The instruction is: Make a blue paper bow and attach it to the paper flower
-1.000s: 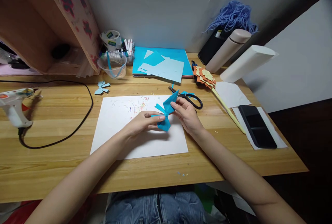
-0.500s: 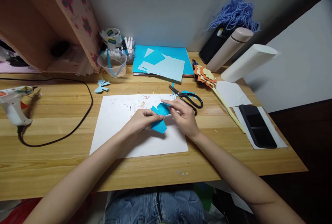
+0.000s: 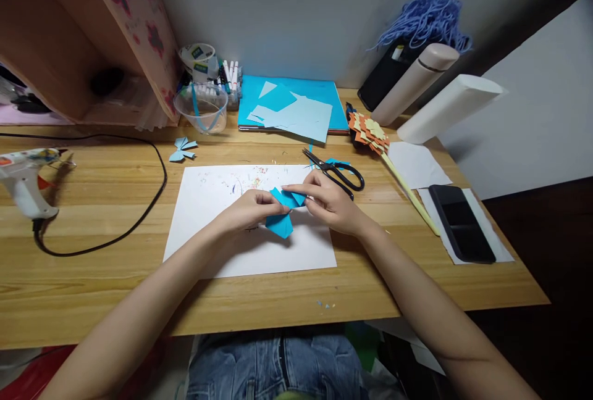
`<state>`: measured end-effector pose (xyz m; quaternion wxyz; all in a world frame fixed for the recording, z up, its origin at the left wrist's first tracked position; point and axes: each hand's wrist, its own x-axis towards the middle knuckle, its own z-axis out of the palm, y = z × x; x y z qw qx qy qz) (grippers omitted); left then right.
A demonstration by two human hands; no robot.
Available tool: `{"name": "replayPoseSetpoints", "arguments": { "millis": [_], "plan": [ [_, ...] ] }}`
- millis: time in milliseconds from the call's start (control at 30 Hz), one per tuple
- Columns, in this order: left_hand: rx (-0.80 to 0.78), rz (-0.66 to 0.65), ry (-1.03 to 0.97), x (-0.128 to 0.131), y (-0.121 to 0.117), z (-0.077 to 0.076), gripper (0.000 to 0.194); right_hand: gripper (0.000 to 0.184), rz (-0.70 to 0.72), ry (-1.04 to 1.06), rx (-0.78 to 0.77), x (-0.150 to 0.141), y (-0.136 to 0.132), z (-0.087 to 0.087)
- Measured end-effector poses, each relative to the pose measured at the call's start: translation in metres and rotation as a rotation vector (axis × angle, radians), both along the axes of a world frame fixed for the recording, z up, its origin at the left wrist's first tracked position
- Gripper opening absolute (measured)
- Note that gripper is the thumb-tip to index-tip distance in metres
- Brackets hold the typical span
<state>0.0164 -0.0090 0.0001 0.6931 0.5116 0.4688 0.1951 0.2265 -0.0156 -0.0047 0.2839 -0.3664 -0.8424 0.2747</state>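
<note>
A bright blue piece of folded paper (image 3: 279, 225) is held between my two hands, above a white sheet (image 3: 208, 233) that bears small coloured marks. My left hand (image 3: 256, 207) pinches its middle between thumb and fingers. On the paper's right side, my right hand (image 3: 330, 201) grips a flap, with the index finger stretched along its upper edge. Black-handled scissors (image 3: 334, 171) lie just beyond my right hand, blades partly apart. Blue paper scraps (image 3: 340, 163) are beside them. A pale blue paper bow (image 3: 183, 149) lies past the sheet's far left corner.
At left lies a glue gun (image 3: 30, 181) with a looping black cord (image 3: 160, 202). Behind stand a clear plastic cup (image 3: 201, 113), markers (image 3: 231, 76) and a blue folder (image 3: 340, 107) under cut paper. To the right are a paper flower (image 3: 369, 133), a phone (image 3: 462, 224) and a pinkish bottle (image 3: 414, 85).
My right index finger has come down and the right flap of the blue paper is folded further over. The blue paper has shifted slightly left.
</note>
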Motion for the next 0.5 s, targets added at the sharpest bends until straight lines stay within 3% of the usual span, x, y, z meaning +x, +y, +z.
{"name": "replayPoseSetpoints", "arguments": {
  "millis": [200,267,367,500],
  "plan": [
    [0.100,-0.148,0.087,-0.008,0.006,0.002,0.016,0.017,0.160,0.039,-0.273,0.008,0.002,0.012],
    [0.137,-0.090,0.149,-0.009,0.007,0.001,0.016,0.013,0.163,0.032,-0.326,0.008,0.001,0.015],
    [0.163,0.047,0.168,-0.009,0.009,-0.003,0.039,0.017,0.133,0.043,-0.390,0.007,-0.001,0.016],
    [0.088,0.212,0.099,-0.009,0.012,-0.006,0.053,0.020,0.158,0.076,-0.479,0.010,-0.002,0.015]
  ]
}}
